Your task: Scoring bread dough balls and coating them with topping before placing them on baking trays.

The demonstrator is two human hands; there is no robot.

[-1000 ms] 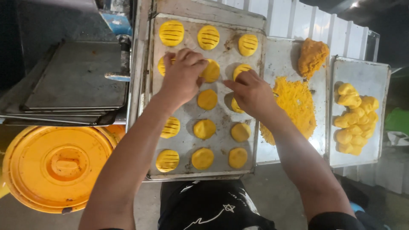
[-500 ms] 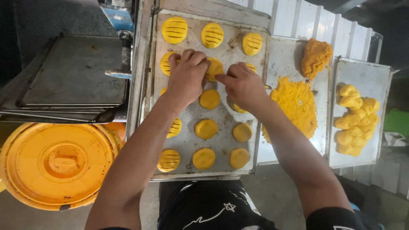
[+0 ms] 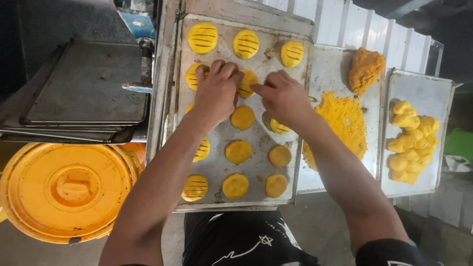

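Your left hand [image 3: 217, 91] and right hand [image 3: 282, 98] meet over one yellow dough disc [image 3: 248, 81] in the second row of the baking tray [image 3: 219, 167]. The left grip is curled, fingers bent down on the disc's left edge. The right grip is partly closed, index finger extended and touching the disc's right edge; whether either grip pinches the disc cannot be determined. Scored discs [image 3: 245, 43] lie just beyond the grips. Smooth discs [image 3: 238, 151] lie nearer you. To the right of the right grip, a crumb pile [image 3: 342, 123] covers a second tray. Dough lumps [image 3: 411, 140] sit further right. An orange bucket lid [image 3: 66, 189] lies below left.
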